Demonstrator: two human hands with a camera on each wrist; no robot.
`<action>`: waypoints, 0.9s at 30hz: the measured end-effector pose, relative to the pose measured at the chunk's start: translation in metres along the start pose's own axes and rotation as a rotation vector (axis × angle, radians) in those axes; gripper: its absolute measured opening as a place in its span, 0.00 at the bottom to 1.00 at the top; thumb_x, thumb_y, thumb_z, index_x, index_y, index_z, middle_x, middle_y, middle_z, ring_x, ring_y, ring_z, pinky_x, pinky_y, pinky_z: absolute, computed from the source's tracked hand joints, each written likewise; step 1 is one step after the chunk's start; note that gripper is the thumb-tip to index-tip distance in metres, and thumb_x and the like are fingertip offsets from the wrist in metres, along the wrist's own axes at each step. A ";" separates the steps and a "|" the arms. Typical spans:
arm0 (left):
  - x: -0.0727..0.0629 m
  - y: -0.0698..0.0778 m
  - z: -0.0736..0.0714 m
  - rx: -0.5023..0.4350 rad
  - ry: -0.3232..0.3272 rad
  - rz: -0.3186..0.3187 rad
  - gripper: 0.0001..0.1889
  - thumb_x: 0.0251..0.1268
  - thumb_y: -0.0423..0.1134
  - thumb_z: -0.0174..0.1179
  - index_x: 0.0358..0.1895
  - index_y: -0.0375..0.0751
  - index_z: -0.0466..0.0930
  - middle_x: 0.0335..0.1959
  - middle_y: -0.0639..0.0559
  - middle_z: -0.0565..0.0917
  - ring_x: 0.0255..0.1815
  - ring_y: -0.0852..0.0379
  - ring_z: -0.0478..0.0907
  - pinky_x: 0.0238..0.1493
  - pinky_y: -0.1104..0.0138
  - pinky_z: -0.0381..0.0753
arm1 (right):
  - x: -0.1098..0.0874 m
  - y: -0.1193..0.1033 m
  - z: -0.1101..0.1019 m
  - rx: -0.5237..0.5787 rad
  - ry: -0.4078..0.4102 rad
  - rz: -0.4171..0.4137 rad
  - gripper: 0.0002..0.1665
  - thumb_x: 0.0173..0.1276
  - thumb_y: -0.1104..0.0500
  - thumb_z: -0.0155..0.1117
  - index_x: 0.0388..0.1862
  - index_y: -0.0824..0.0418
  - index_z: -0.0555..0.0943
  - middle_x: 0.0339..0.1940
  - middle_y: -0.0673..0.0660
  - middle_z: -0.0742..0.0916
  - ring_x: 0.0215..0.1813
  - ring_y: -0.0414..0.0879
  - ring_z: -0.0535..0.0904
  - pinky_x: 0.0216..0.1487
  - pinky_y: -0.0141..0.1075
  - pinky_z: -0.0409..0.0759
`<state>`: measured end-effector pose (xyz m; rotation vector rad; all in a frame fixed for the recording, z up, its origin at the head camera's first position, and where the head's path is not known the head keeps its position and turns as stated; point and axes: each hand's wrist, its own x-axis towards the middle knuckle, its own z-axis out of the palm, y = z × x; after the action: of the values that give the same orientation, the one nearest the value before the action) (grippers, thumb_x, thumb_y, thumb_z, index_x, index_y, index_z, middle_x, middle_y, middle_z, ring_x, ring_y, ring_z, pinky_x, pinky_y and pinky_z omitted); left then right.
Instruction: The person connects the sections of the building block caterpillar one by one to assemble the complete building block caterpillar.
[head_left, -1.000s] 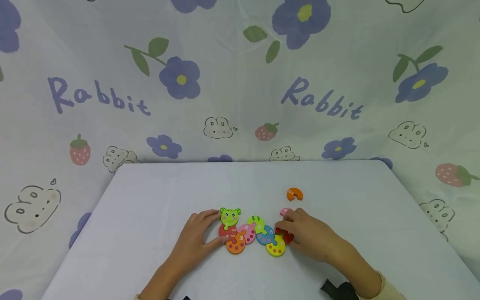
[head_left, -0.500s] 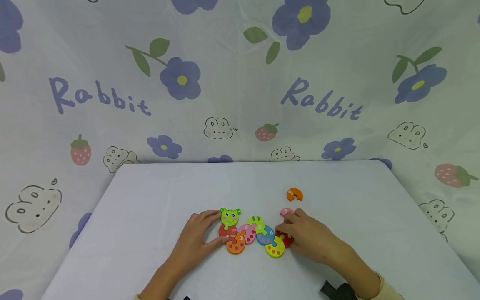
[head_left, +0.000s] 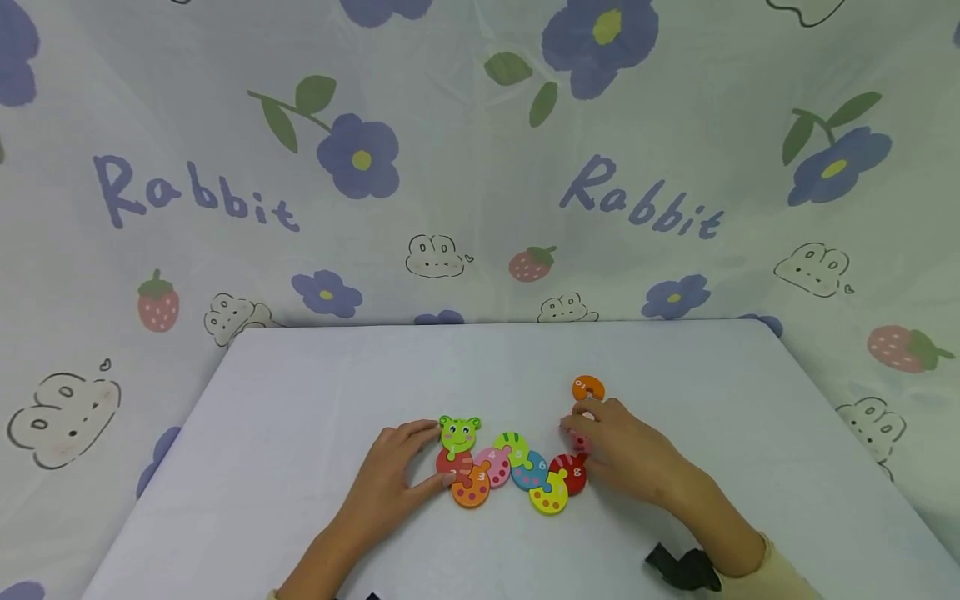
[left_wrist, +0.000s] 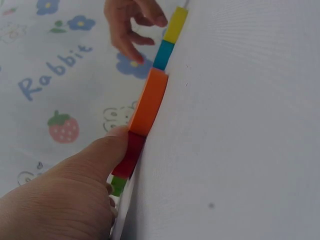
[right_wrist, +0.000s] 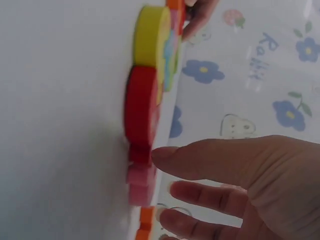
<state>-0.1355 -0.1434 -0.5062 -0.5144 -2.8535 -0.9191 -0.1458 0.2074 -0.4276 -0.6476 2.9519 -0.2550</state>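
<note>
In the head view, a number puzzle shaped like a caterpillar lies on the table, with a green face piece [head_left: 459,433] at its left end. My left hand [head_left: 390,479] holds that end, its fingertips beside the face and its thumb on the red piece [left_wrist: 131,152]. Orange, pink, green, blue and yellow pieces run on to a dark red piece [head_left: 566,475] marked 8. Over the pink piece [right_wrist: 142,187] stands my right hand [head_left: 626,454], thumb and fingers spread apart. Its thumb is close to the red piece's knob; contact is unclear. The hand partly covers the pink piece in the head view.
A loose orange piece [head_left: 588,387] lies behind the right hand. Near the right forearm is a black strap [head_left: 682,568]. A white cloth covers the table [head_left: 337,375], and a curtain [head_left: 480,150] printed with flowers and rabbits hangs behind.
My right hand has left the dark red piece and moved back to the pink piece. The dark red piece now lies uncovered beside the yellow one. My left hand stays in place.
</note>
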 end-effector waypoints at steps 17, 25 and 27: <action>0.000 0.002 -0.002 -0.008 -0.006 0.006 0.38 0.57 0.60 0.77 0.71 0.53 0.79 0.72 0.61 0.75 0.61 0.60 0.70 0.63 0.56 0.77 | 0.009 0.025 0.011 0.067 0.008 0.017 0.30 0.62 0.58 0.79 0.64 0.57 0.83 0.59 0.55 0.85 0.58 0.52 0.78 0.54 0.46 0.86; 0.000 0.003 -0.002 -0.008 -0.006 -0.004 0.38 0.57 0.60 0.77 0.71 0.53 0.79 0.71 0.63 0.75 0.61 0.61 0.70 0.63 0.57 0.77 | 0.002 0.027 -0.003 0.188 -0.069 -0.049 0.28 0.63 0.62 0.79 0.63 0.57 0.83 0.59 0.52 0.84 0.62 0.51 0.79 0.60 0.48 0.83; 0.000 0.003 -0.002 -0.013 -0.007 -0.008 0.38 0.57 0.60 0.77 0.71 0.53 0.79 0.71 0.63 0.75 0.61 0.61 0.69 0.63 0.57 0.77 | 0.001 0.025 -0.005 0.218 -0.106 -0.050 0.29 0.62 0.62 0.79 0.63 0.56 0.83 0.59 0.50 0.83 0.62 0.50 0.79 0.61 0.49 0.82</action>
<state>-0.1347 -0.1425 -0.5028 -0.5093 -2.8595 -0.9390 -0.1572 0.2300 -0.4271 -0.6826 2.7572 -0.5217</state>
